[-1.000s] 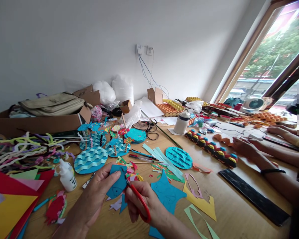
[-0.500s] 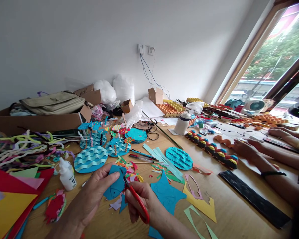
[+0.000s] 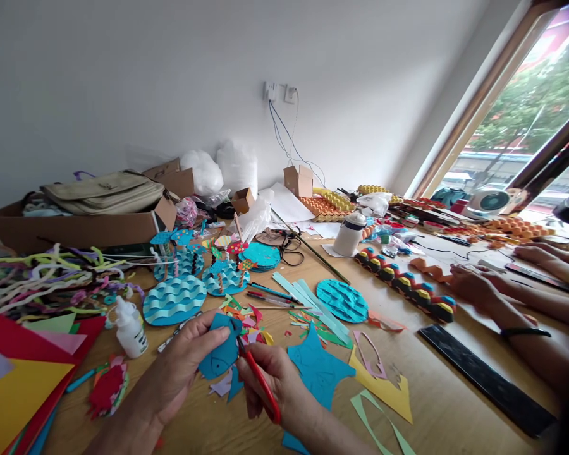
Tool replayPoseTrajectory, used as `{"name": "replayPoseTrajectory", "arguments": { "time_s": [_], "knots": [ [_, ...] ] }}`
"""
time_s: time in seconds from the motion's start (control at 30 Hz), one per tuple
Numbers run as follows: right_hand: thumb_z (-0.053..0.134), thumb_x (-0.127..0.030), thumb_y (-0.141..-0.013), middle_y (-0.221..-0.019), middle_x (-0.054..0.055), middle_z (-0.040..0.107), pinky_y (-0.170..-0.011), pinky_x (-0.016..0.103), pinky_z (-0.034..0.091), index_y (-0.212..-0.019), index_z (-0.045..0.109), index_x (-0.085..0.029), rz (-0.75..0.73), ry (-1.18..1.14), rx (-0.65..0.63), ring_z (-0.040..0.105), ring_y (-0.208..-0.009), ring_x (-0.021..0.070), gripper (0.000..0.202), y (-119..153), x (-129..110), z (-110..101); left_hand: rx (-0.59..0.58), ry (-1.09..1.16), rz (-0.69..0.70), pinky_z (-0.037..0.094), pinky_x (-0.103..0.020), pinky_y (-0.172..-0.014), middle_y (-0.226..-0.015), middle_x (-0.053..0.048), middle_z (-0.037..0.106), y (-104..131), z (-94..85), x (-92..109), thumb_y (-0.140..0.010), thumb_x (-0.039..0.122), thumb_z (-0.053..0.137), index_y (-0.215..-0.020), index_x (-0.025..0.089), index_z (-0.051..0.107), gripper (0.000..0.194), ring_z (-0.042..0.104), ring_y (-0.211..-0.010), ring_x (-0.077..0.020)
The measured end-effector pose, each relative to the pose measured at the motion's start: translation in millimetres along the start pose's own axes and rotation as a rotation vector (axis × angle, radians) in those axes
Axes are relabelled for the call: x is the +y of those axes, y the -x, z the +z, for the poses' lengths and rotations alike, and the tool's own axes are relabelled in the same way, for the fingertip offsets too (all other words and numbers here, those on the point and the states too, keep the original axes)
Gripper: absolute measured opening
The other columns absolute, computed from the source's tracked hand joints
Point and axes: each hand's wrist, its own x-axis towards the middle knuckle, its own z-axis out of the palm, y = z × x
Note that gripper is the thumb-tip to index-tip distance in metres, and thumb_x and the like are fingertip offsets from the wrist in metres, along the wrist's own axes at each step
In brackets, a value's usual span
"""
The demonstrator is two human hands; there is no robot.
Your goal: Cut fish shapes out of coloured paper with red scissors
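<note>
Between thumb and fingers, my left hand (image 3: 192, 344) pinches a piece of blue paper (image 3: 220, 352) with a fish drawn on it in dark lines. My right hand (image 3: 270, 379) is closed around red-handled scissors (image 3: 264, 385). The scissor blades meet the right edge of the blue paper; how far they are open is hard to make out. Under and behind my hands lie small coloured paper scraps (image 3: 253, 319). To the right of my right hand rests a larger blue paper offcut (image 3: 315, 366) with drawn lines on it.
A white glue bottle (image 3: 130, 328) stands left of my left hand, near coloured paper sheets (image 3: 33, 392). Blue wavy discs (image 3: 175, 300) lie behind. A black strip (image 3: 486, 379) is at right, where another person's hands (image 3: 474, 284) handle orange paper beside a colourful painted row (image 3: 405, 284).
The view has shifted slightly. My hands keep nearly the same pose, with the scissors still at the blue paper's edge.
</note>
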Motion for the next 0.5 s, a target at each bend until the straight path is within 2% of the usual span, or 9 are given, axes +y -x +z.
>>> {"name": "replayPoseTrajectory", "arguments": {
  "time_s": [0.17,0.27,0.5],
  "knots": [
    [0.051,-0.058,-0.072,-0.037,-0.007,0.042,-0.030,0.014,0.029,-0.059,0.043,-0.018,-0.018,0.014,0.016,0.042,-0.030,0.0057,0.043,0.3,-0.3,1.8,-0.039,0.009,-0.037,0.042,-0.018,-0.053,-0.060,0.005,0.060,0.4,-3.5,-4.4,-0.068,0.029,0.069,-0.069,0.019,0.063,0.011,0.050,-0.053,-0.0082],
    [0.049,-0.056,-0.074,-0.037,-0.007,0.042,-0.030,0.013,0.030,-0.060,0.043,-0.018,-0.023,0.016,0.014,0.042,-0.031,0.0057,0.041,0.3,1.5,1.9,-0.015,0.029,-0.051,0.041,-0.017,-0.051,-0.058,0.006,0.059,0.2,-3.6,-5.8,-0.067,0.028,0.070,-0.069,0.019,0.062,0.012,0.049,-0.051,-0.0073],
    [0.050,-0.064,-0.067,-0.035,-0.008,0.040,-0.029,0.013,0.029,-0.060,0.043,-0.018,0.018,0.000,0.007,0.040,-0.029,0.0053,0.048,-1.5,0.0,1.5,-0.043,0.041,-0.062,0.042,-0.017,-0.053,-0.059,0.005,0.060,-4.1,-8.2,-9.7,-0.068,0.027,0.070,-0.069,0.019,0.063,0.011,0.050,-0.052,-0.0075]
  ]
}}
